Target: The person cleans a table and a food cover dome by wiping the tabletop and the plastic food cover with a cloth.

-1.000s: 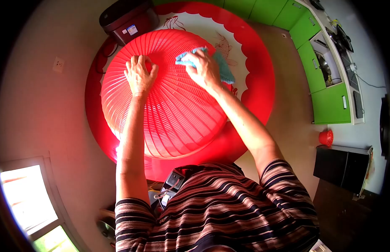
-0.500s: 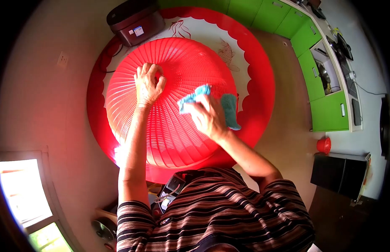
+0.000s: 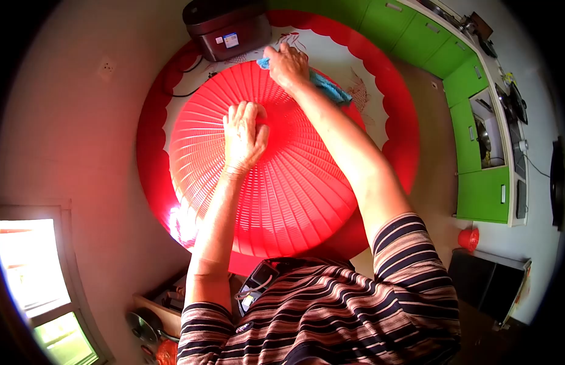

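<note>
A large red plastic mesh food cover (image 3: 282,207) sits dome-up on a round table (image 3: 404,115) with a red scalloped border. My left hand (image 3: 243,137) is closed at the top centre of the dome, its fingers curled on the cover; any knob there is hidden. My right hand (image 3: 287,66) reaches to the dome's far rim and grips a blue cloth (image 3: 331,90). Part of that cloth pokes out left of the fingers, while the rest trails right along the cover's edge.
Behind the cover, a dark rice cooker (image 3: 227,30) stands on the table, its black cord (image 3: 179,94) running down the left side. Green cabinets (image 3: 483,194) line the right wall. A black pan lid (image 3: 142,325) and a window (image 3: 36,267) are at lower left.
My right hand has moved the cloth from the cover's right side up to its far rim. My left hand keeps its place on top. The whole view has shifted slightly.
</note>
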The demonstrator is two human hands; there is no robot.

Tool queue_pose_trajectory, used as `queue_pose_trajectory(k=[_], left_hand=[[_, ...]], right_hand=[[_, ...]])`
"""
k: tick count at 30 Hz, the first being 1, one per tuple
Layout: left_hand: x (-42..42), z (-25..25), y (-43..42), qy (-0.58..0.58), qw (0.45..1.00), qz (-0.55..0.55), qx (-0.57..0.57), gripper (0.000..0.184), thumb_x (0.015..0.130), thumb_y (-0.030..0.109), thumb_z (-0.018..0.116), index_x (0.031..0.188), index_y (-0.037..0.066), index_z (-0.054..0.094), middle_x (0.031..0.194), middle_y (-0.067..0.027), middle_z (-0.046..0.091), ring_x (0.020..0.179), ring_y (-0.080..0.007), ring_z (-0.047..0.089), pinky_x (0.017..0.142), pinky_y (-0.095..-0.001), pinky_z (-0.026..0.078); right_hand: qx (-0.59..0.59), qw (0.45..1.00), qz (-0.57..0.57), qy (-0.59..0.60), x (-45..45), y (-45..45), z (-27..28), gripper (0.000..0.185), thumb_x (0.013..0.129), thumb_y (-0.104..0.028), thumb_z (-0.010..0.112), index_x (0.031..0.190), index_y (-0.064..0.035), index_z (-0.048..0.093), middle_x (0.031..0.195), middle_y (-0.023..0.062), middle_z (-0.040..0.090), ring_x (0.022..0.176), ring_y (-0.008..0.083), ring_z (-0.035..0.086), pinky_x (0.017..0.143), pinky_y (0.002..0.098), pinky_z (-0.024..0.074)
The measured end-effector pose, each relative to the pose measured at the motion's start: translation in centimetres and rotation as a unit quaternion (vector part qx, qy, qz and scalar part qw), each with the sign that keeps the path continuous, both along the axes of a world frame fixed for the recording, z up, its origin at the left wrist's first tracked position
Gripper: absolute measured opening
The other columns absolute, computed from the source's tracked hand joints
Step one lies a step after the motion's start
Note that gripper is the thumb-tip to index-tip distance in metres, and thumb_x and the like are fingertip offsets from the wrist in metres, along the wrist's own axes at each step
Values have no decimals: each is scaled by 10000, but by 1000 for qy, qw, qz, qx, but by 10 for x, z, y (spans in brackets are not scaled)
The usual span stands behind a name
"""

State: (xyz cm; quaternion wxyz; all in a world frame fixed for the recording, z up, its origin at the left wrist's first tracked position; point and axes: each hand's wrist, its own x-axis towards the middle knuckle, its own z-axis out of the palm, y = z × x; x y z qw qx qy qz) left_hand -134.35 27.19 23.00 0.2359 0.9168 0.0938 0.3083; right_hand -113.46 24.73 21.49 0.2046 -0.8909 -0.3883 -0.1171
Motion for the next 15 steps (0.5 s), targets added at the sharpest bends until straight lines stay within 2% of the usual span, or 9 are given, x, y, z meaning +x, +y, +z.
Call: queue_pose_trajectory(k=[3, 5, 6, 8, 11, 15], left_hand=[[2, -6, 3, -16, 1000, 6, -22, 214, 697, 19, 545, 905, 67, 550, 877, -101, 570, 863, -318, 513, 779, -439, 396], [1, -9, 3, -23, 999, 12, -24, 219, 697, 15, 542, 909, 68, 553, 883, -102, 577, 864, -320, 514, 776, -443, 398], [2, -9, 3, -31, 999, 18, -24, 224, 698, 11, 539, 914, 69, 557, 888, -104, 584, 864, -322, 515, 773, -447, 399], [2, -9, 3, -35, 999, 28, -23, 225, 707, 19, 544, 925, 71, 565, 899, -103, 588, 872, -322, 522, 777, -445, 405], [4, -12, 0, -46, 998, 49, -3, 208, 744, 46, 562, 949, 77, 580, 918, -107, 592, 889, -320, 540, 785, -439, 418], [6, -11, -1, -61, 995, 73, 3, 172, 819, 124, 605, 984, 80, 596, 936, -126, 592, 897, -321, 567, 788, -430, 434]], right_hand=[[0, 999, -33, 27, 12, 19, -8, 215, 910, -171, 533, 1098, -167, 636, 1156, 158, 602, 1112, 327, 596, 969, 467, 438], [39, 996, -17, -72, 12, 19, -18, 197, 902, -190, 553, 1079, -154, 630, 1124, 164, 616, 1051, 344, 623, 905, 487, 478], [39, 996, -15, -75, 9, 15, -17, 197, 902, -190, 553, 1079, -154, 630, 1124, 164, 616, 1051, 344, 623, 905, 487, 478], [66, 997, 45, 8, -7, -2, -11, 182, 892, -236, 585, 1040, -137, 621, 1043, 167, 636, 934, 370, 658, 811, 499, 521], [44, 995, 84, 42, -43, -36, 3, 206, 866, -268, 640, 1007, -123, 604, 964, 169, 656, 857, 374, 675, 752, 495, 545], [101, 988, 114, 33, -76, -67, 4, 221, 838, -235, 686, 1001, -125, 584, 913, 160, 675, 827, 344, 688, 715, 463, 560]])
